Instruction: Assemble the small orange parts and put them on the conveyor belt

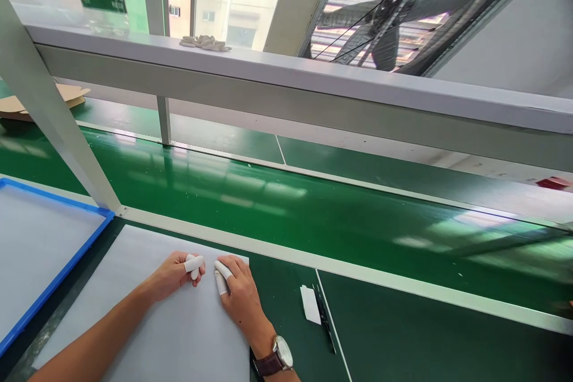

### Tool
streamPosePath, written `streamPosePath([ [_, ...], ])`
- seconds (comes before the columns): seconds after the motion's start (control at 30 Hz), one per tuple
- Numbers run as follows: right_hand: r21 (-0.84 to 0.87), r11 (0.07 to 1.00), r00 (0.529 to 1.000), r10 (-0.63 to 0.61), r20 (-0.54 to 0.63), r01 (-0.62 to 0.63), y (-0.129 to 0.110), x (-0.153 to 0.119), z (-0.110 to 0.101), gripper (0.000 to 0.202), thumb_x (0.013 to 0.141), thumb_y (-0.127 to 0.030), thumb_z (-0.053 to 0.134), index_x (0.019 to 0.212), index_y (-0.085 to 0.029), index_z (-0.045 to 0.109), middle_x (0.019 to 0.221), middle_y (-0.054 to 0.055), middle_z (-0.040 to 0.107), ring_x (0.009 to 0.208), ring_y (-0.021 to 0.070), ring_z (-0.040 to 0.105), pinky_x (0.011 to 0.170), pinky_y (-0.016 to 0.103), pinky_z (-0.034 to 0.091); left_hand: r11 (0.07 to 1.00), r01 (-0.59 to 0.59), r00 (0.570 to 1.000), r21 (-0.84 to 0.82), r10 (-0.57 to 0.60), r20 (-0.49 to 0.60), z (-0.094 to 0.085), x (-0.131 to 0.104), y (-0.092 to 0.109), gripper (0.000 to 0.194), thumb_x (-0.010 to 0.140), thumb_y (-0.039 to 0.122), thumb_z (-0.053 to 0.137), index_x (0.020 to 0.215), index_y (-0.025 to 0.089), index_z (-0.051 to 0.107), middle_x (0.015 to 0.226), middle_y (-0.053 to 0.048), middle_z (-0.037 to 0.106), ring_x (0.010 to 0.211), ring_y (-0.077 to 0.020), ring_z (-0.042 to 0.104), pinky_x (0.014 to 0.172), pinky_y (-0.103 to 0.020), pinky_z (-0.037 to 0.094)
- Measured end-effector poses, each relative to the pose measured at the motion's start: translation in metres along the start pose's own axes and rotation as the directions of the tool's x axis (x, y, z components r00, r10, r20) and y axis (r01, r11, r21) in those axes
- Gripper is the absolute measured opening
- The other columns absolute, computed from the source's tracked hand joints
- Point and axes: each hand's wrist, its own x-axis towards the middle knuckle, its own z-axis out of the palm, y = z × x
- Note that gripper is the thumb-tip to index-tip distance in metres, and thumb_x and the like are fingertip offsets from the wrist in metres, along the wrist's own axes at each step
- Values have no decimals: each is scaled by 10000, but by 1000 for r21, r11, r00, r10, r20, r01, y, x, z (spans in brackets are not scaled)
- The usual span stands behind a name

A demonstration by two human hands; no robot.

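Our left grip (182, 268) curls closed over the white sheet (165, 340), toward its twelve o'clock; we cannot tell whether it pinches anything. Our right grip (239, 289) lies palm-down at the sheet's one o'clock, its underside hidden. We seem to be handling the sheet on the bench (416, 334); moving it would call for light, even fingertips. Farther off, a white card (310, 304) sits at our one o'clock, a blue-edged panel (36, 250) at ten.
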Motion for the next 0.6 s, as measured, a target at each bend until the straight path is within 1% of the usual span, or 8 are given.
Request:
streamPosePath([
  [0.1,0,1000,1000,2,4,-2,0,0,0,306,928,-95,529,1178,-226,645,1144,88,692,1093,266,617,923,459,539,1000,-12,1000,-3,12,-4,1,1,0,369,846,438,708,667,116,692,806,-45,584,654,-124,473,636,-265,394],
  [0.2,5,1000,1000,3,14,-3,0,0,-1,305,935,-96,515,1177,-230,643,1143,86,690,1088,266,619,908,458,546,1000,-12,1000,-2,12,-19,2,2,0,355,853,443,704,715,115,706,783,-39,577,652,-124,479,634,-260,396],
  [0.43,-9,1000,1000,-4,8,4,1,0,0,297,934,-86,506,1161,-217,647,1135,89,694,1075,257,620,901,453,554,1000,-5,999,3,5,-39,2,2,-1,366,838,461,724,736,110,710,752,-39,588,653,-126,488,643,-258,396],
  [0.6,-14,1000,1000,17,19,-17,2,0,0,287,936,-88,498,1152,-209,644,1128,92,694,1074,260,621,902,448,553,1000,-1,999,-2,0,-49,2,3,-2,388,784,491,770,749,107,722,747,-40,602,655,-128,488,645,-256,392],
])
